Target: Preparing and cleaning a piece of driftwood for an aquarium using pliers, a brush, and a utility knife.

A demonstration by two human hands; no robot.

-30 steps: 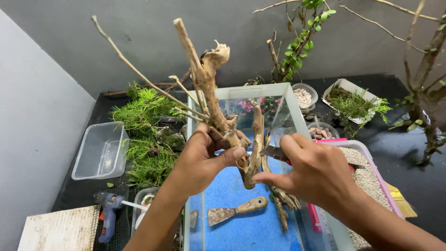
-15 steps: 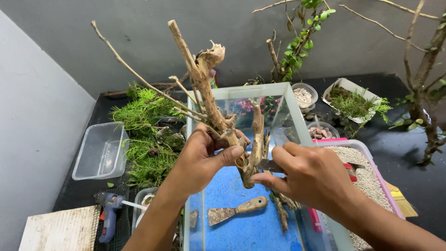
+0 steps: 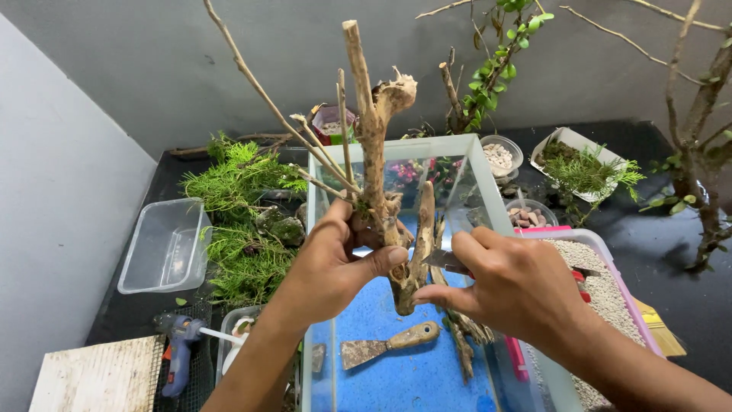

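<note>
While the left hand (image 3: 335, 263) grips the driftwood branch (image 3: 377, 175) closed above the glass tank (image 3: 488, 206), the right hand (image 3: 511, 286) pinches a small blade (image 3: 444, 261) beside it.

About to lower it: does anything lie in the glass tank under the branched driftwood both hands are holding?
Yes. A scraper with a wooden handle lies flat on the blue base of the glass tank, just below the driftwood held by the left hand and right hand. Smaller twigs lie to its right.
</note>
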